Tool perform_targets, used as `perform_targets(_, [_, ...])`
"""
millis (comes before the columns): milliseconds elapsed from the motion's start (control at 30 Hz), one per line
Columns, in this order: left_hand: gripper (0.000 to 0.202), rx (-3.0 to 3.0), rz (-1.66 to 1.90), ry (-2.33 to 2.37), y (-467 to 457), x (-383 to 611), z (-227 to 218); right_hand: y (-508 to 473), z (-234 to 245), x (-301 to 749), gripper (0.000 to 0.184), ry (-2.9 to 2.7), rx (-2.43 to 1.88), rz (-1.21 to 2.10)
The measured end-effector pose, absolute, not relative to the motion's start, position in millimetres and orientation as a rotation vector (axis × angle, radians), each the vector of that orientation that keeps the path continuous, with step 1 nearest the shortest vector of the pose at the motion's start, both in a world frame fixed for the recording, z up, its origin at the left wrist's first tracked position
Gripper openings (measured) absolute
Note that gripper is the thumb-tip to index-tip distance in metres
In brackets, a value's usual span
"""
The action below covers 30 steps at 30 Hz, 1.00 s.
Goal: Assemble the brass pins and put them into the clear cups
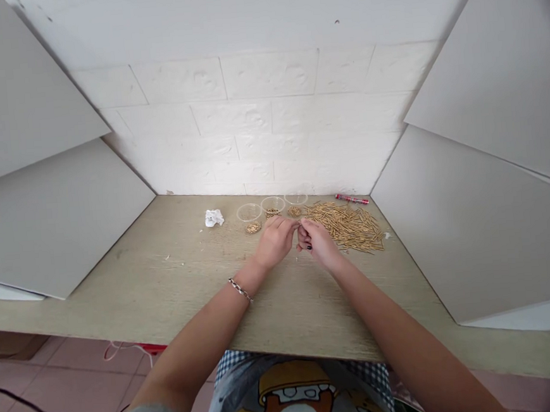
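Note:
My left hand (274,241) and my right hand (318,241) meet over the middle of the table, fingertips pinched together. Whatever they hold is too small and too covered to make out. A small dark spot shows by the curled fingers of the right hand. Just right of that hand spreads a large pile of thin gold-coloured metal pins (353,225). Behind my hands stand small clear containers of tiny gold-coloured parts: one at the left (253,227), one in the middle (272,212) and one at the right (294,211).
Clear round lids (249,212) lie or lean near the wall. A crumpled white tissue (214,218) sits to the left, and a red marker-like stick (352,198) lies behind the pile. Grey panels (61,216) flank the wooden table (208,325) on both sides.

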<state>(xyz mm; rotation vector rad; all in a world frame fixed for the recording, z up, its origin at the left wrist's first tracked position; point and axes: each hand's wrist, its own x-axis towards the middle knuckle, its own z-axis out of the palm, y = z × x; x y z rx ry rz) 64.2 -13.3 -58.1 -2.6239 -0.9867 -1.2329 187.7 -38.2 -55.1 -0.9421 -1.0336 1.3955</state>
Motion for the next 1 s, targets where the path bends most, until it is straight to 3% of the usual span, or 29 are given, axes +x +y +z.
perform_targets(400, [0.016,-2.569,-1.404,-0.961,-12.2,64.2,-61.1,-33.6,-60.2,191.9,0.029,-1.085,-1.017,1.262])
perform_targets(767, [0.015,-2.542,-1.462,-1.02,-9.3,63.0,-61.6,-40.7,-45.0,218.2,0.013,-1.714,-1.366,0.344])
perform_targets(1000, [0.014,-2.557,-1.425,-0.991,-8.8,62.7,-62.4,-44.9,-43.7,215.3,0.017,-1.889,-1.451,0.084])
